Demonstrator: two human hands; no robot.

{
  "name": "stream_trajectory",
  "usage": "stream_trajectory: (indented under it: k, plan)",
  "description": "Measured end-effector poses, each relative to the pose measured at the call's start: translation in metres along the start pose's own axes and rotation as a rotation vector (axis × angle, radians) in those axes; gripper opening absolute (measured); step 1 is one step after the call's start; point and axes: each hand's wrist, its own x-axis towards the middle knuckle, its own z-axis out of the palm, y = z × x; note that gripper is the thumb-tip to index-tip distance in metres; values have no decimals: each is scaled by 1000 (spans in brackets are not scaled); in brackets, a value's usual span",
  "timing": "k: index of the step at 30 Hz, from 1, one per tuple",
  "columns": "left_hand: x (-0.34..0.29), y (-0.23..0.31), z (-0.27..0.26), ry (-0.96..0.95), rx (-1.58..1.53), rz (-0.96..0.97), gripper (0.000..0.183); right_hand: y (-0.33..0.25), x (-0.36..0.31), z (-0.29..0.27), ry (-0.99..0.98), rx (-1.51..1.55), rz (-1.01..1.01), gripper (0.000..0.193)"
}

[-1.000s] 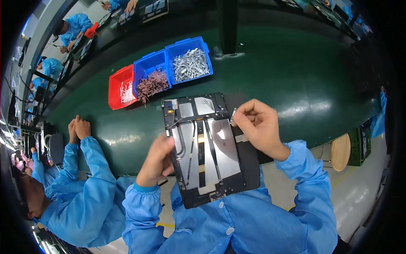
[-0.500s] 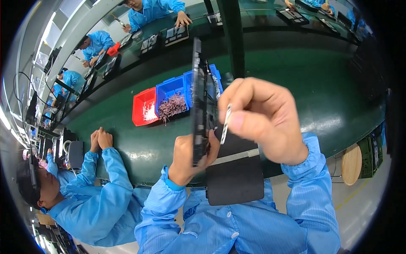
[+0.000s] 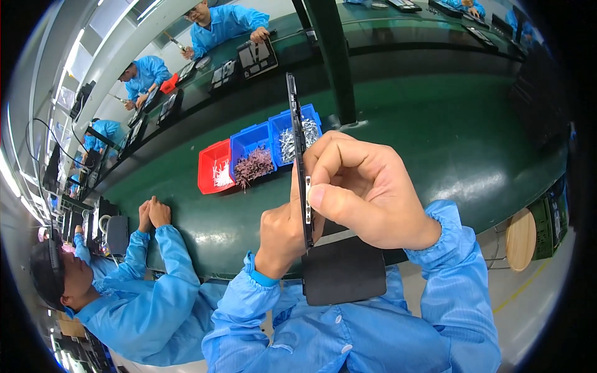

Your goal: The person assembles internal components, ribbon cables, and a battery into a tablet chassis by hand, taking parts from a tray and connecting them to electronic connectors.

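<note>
A thin black frame-like panel (image 3: 293, 118) stands upright, almost edge-on to me. My left hand (image 3: 278, 233) is closed round its lower part, partly behind it. Between thumb and fingers of my right hand (image 3: 376, 196) is a small silvery metal strip (image 3: 308, 202), held lengthwise against the panel's right side. The panel's far face and some of my left fingers are hidden.
Beyond my hands sit a red bin (image 3: 203, 179) of white pieces, a blue bin (image 3: 250, 135) of brownish strips and another blue bin (image 3: 316, 114) of silvery parts. A dark flat panel (image 3: 344, 273) lies at the table's near edge. A co-worker's hands (image 3: 153, 214) rest at left.
My right hand has brought the metal strip down and left against the panel. The panel has turned more edge-on and moved slightly right. Across the table, a co-worker's device is tilted up.
</note>
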Motion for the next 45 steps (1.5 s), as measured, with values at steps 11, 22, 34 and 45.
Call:
stream_trajectory:
  k: [11,22,34,45]
  plan:
    - [-1,2,-3,-18,7,-21,69,0,0,2,13,-9,16,11]
    - [-7,12,-8,-80,-72,-295,18,6,-2,-2,18,32,18,7]
    - [-1,3,-4,11,146,111,72,6,-1,-6,9,-50,20,10]
    - [-5,4,-5,-45,197,81,70,1,2,-5,64,-7,150,9]
